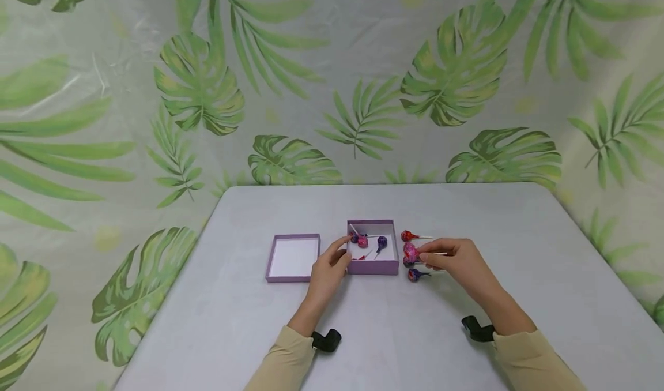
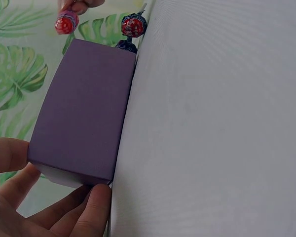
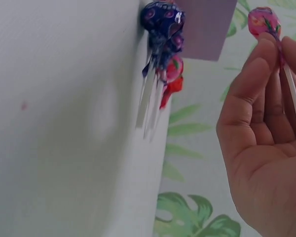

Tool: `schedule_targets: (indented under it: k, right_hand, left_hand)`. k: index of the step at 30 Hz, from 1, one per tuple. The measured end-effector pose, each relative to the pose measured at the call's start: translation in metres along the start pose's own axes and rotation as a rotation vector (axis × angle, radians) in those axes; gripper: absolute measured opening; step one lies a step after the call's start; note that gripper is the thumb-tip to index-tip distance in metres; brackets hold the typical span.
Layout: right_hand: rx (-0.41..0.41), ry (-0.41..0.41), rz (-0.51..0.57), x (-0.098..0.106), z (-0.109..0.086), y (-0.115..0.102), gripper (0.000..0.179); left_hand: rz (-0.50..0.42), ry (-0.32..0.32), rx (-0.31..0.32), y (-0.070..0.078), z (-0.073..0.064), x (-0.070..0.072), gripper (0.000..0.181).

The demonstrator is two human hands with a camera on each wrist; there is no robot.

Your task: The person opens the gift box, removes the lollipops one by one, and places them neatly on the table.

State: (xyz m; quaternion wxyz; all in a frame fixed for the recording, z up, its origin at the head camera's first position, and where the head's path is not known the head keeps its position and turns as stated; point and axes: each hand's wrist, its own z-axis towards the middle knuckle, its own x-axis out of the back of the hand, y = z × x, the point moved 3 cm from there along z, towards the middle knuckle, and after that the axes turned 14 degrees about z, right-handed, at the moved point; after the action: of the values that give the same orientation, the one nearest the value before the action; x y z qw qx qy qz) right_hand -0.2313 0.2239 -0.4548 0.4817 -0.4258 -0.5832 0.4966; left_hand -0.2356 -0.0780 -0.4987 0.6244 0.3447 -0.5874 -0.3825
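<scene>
My left hand (image 1: 328, 264) holds the left end of an open purple box (image 1: 372, 268), its fingertips at the rim and lower fingers against the end wall near the table. Several wrapped lollipops lie inside, among them a pink one (image 1: 362, 241) and a purple one (image 1: 381, 242). Just right of the box, my right hand (image 1: 459, 261) pinches a pink lollipop (image 3: 263, 22) between thumb and index finger, near the top of its white stick. Beneath and beside it, several lollipops rest on the table, including a red one (image 1: 407, 236) and a dark blue one (image 1: 414, 274).
A shallow purple-edged lid (image 1: 293, 278) with a white inside lies left of the box. The white table (image 1: 404, 345) reaches back to a leaf-patterned curtain (image 1: 358, 120). Each wrist wears a black camera mount.
</scene>
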Motion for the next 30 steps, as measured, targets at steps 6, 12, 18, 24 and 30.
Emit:
schedule_targets:
  k: [6,12,18,24,30]
  right_hand:
    - [-0.012,-0.045,-0.056,0.007,-0.004,0.003,0.033]
    - [-0.042,-0.112,-0.097,0.012,-0.006,0.004,0.027]
    - [-0.043,-0.190,-0.120,0.011,-0.009,0.005,0.017]
    - [-0.013,-0.264,-0.165,0.008,-0.007,0.010,0.014]
    - [-0.008,-0.261,-0.209,0.009,-0.006,0.016,0.013]
  left_hand:
    - [0.003,0.003,-0.005,0.002,0.001,0.002,0.038]
    - [0.001,0.001,0.005,0.001,0.001,0.001,0.038]
    - [0.006,0.003,0.008,0.002,0.000,0.002,0.038]
    - [0.005,0.005,0.002,0.002,0.000,0.003,0.038]
    - [0.016,0.009,0.009,0.001,0.000,0.002,0.038]
